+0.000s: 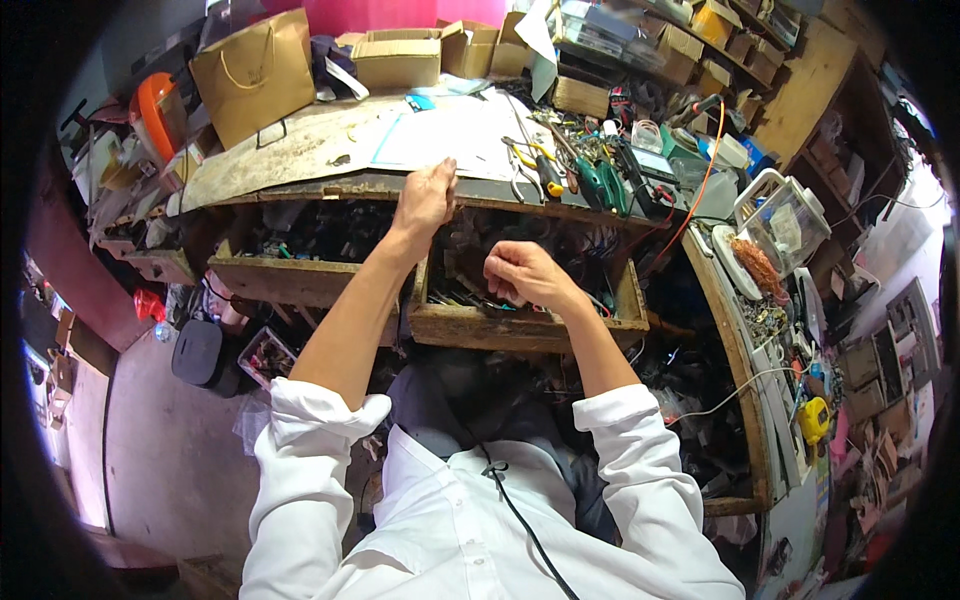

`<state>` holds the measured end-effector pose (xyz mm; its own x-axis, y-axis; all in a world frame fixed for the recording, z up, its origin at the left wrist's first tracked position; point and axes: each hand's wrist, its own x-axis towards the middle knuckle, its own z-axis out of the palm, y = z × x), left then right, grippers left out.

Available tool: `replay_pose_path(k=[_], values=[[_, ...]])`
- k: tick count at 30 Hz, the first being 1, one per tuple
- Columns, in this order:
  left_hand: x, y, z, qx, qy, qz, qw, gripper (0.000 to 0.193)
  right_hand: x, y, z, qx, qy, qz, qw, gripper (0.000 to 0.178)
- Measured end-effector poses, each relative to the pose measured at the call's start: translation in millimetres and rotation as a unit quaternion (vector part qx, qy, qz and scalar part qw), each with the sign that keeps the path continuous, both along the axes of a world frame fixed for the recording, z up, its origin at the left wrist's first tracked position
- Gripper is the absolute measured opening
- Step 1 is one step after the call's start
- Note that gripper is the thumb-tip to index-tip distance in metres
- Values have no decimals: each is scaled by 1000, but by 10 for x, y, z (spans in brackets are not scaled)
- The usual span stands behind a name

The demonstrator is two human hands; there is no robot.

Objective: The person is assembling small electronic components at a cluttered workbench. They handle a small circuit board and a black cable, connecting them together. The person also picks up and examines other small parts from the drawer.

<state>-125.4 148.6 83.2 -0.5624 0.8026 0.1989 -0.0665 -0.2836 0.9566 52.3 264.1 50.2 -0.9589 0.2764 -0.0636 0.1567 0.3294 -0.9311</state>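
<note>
My left hand [427, 202] is at the front edge of the cluttered workbench [270, 165], beside a white sheet of paper [435, 140]. Its fingers are curled closed, and anything inside them is hidden. Over the pulled-out wooden drawer [530, 330] hovers my right hand [525, 272], with its fingers bent in. I cannot make out what it holds, if anything. Small tools and loose parts fill the drawer beneath it. Right of the paper lie pliers [524, 158], a yellow-and-black screwdriver [549, 176] and green-handled tools [598, 186].
A second open drawer [285, 280] sits to the left. Along the back stand a brown paper bag [255, 78] and cardboard boxes [398, 62]. At the right are an orange cord [712, 150], a clear plastic container [785, 222] and a yellow tape measure [815, 420].
</note>
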Motion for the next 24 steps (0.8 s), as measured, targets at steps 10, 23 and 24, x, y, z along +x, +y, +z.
replay_pose_path(k=[10,23,24], values=[[632,-76,-289,-58,-170,-159,971,35,-268,193,453,1,166,-48,985,25],[108,-49,-264,30,-70,-14,997,40,9,-90,115,36,-22,44,998,30],[80,-39,-329,-6,-19,-4,1000,40,5,-111,234,28,-16,32,999,28]])
